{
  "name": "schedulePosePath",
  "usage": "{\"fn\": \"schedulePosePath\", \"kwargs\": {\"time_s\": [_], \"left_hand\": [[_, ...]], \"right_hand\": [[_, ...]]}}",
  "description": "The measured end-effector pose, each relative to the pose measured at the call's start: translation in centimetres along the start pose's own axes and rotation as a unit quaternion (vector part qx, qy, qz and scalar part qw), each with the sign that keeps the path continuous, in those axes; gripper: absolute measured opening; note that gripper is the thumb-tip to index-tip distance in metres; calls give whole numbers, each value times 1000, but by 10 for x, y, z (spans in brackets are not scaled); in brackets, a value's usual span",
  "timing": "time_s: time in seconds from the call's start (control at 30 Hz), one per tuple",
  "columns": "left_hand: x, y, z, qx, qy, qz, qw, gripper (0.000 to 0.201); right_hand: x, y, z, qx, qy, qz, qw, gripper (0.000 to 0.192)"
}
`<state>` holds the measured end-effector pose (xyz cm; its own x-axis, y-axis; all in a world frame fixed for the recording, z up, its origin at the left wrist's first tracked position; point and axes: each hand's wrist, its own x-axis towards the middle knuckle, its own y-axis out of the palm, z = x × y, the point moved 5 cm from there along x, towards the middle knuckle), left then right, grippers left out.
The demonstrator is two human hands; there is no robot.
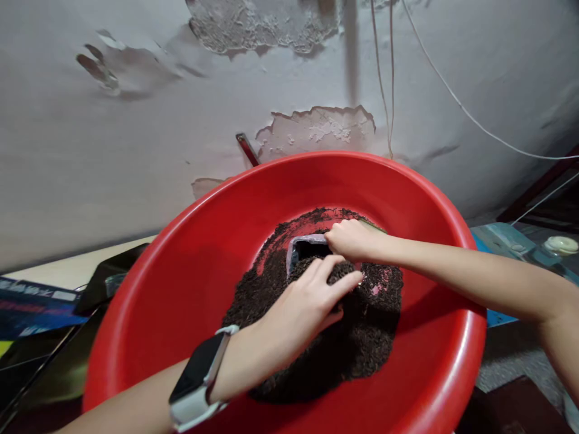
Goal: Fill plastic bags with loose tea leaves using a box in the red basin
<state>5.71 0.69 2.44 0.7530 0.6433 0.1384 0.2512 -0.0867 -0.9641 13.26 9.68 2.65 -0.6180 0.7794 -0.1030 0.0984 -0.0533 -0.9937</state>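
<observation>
My left hand (pixel 312 292), with a smartwatch (pixel 199 371) on its wrist, curls its fingers around a handful of dark, crumbly soil (pixel 341 272). It is at the mouth of a small bag (pixel 292 253) with a pale rim and a dark inside. The bag lies tilted in the big red tub (pixel 167 313), its mouth towards me. My right hand (pixel 355 239) reaches over the tub's right side, fingers closed on the bag's upper right rim. More loose soil (pixel 375 337) covers the tub's floor around both hands. My right hand hides the bag's far right part.
A peeling white wall (pixel 136 150) rises behind the tub, with thin cables (pixel 452 90) hanging at the right. Dark and blue printed packaging (pixel 36 307) lies at the left. A light blue surface (pixel 506 241) with a white round object (pixel 561 245) is at the right.
</observation>
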Motion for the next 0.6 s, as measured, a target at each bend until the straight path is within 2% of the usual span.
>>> {"fn": "schedulePosePath", "kwargs": {"time_s": [0.1,0.17,0.3,0.43,0.6], "left_hand": [[6,-17,10,16,-14,-53,998,56],[9,-23,19,20,-30,-67,997,56],[13,-21,39,16,-54,-62,997,55],[16,-16,51,-2,-44,-53,998,58],[17,-20,57,-15,-65,-65,996,34]], "right_hand": [[2,2,-1,2,-7,11,1000,30],[5,3,-5,4,2,4,1000,30],[11,8,-16,18,36,-14,999,30],[14,8,-23,29,57,-14,998,31],[13,7,-23,32,63,-13,997,30]]}}
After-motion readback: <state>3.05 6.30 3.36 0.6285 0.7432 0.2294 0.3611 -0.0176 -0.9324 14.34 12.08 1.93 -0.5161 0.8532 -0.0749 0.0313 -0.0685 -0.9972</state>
